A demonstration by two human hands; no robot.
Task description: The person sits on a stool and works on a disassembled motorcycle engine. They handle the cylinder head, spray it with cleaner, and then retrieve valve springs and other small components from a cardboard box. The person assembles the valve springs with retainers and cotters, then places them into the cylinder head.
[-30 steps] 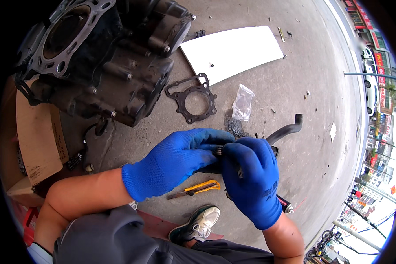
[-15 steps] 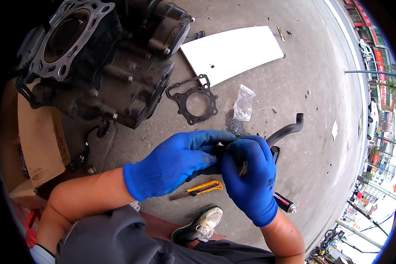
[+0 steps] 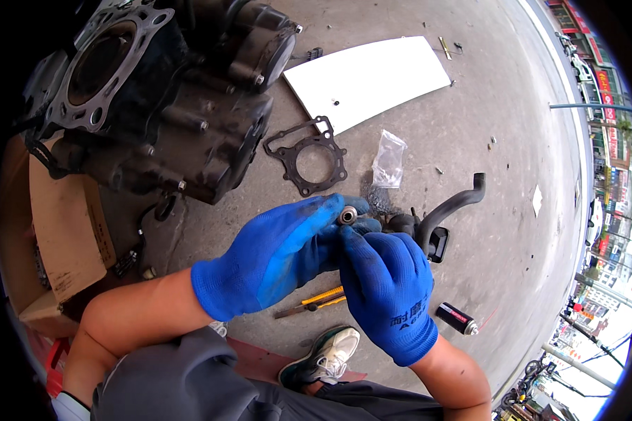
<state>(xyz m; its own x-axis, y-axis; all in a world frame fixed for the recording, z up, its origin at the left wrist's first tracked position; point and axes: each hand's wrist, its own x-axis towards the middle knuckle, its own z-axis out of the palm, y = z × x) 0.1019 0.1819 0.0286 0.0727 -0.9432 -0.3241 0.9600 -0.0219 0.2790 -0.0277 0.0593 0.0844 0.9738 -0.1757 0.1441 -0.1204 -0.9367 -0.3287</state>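
Both my hands wear blue gloves and meet in the middle of the view. My left hand [image 3: 274,249] is closed, its thumb and fingers around a small round metal part [image 3: 347,215] with a hole in its end face. Just below that part, the fingers of my right hand [image 3: 393,288] are bent and pressed together against the left glove; whatever is between them is hidden. A yellow utility knife [image 3: 323,299] lies on the ground under my hands, partly covered by the right glove.
An engine block [image 3: 168,119] with an open cylinder stands far left, beside a cardboard box [image 3: 67,231]. A gasket [image 3: 312,165], white board [image 3: 372,81], clear plastic bag [image 3: 388,160], black hose [image 3: 453,205] and spray can [image 3: 457,318] lie on the concrete.
My hands have shifted slightly left, and the right fingers have dropped lower. The metal part's round end now shows between the left fingers. More of the black hose's near end is uncovered.
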